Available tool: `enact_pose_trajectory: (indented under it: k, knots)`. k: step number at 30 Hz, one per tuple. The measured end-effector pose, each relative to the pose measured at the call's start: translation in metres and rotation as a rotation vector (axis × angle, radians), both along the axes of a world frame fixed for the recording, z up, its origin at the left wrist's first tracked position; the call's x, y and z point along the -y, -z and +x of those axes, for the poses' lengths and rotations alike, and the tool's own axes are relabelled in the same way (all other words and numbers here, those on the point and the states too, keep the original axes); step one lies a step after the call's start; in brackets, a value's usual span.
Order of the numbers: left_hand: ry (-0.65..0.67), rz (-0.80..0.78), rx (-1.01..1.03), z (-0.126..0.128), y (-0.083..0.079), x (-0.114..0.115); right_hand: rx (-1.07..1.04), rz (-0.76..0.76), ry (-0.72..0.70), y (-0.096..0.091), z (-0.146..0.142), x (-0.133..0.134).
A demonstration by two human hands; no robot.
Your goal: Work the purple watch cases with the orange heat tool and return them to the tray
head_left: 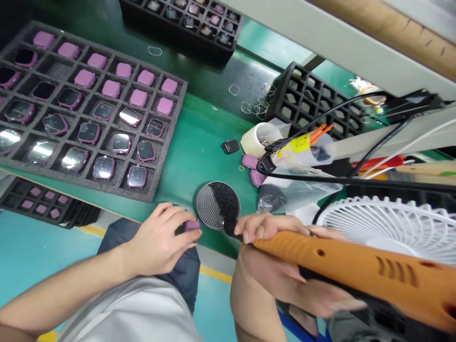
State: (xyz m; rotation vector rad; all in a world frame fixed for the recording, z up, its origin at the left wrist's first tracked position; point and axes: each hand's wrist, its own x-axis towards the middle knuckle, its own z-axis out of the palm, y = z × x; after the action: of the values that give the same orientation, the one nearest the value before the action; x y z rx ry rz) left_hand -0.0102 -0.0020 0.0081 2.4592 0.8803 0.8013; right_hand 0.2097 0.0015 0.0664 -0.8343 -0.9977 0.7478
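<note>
My left hand [166, 237] is closed on a small purple watch case [192, 225] at the table's front edge. Just right of it lies a round perforated disc [209, 204], one half pale grey and the other black and speckled. My right hand [267, 227] wraps round an orange tool [320, 254] with vent slots, near its black, narrow front end beside the disc. The orange body covers part of this hand, and the area below is blurred. A grey foam tray [156, 178] at the left holds several purple watch cases, some back up, some screen up.
A white fan [384, 223] stands at the right. Black cables [302, 176] cross before a roll of tape [258, 137], a plastic bag [295, 190] and two purple cases. Black compartment trays stand at the back [185, 28] and back right [313, 99]. A black case [231, 146] lies mid-table.
</note>
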Motion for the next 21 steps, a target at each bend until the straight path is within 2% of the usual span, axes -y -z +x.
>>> enact_pose_trajectory:
  k: [4, 6, 9, 21]
  knots:
    - [-0.004, -0.010, 0.022, 0.000, 0.001, -0.001, -0.018, -0.086, 0.059, -0.019, -0.013, 0.013]
    - [-0.007, -0.008, 0.024, 0.000, 0.002, -0.001, -0.015, -0.093, 0.021, -0.022, -0.021, 0.016]
    - [-0.007, -0.013, 0.025, 0.001, 0.002, 0.000, -0.006, -0.062, -0.044, -0.018, -0.027, 0.014]
    - [-0.011, -0.016, 0.024, 0.002, 0.002, 0.000, -0.015, -0.115, -0.102, -0.006, -0.031, 0.008]
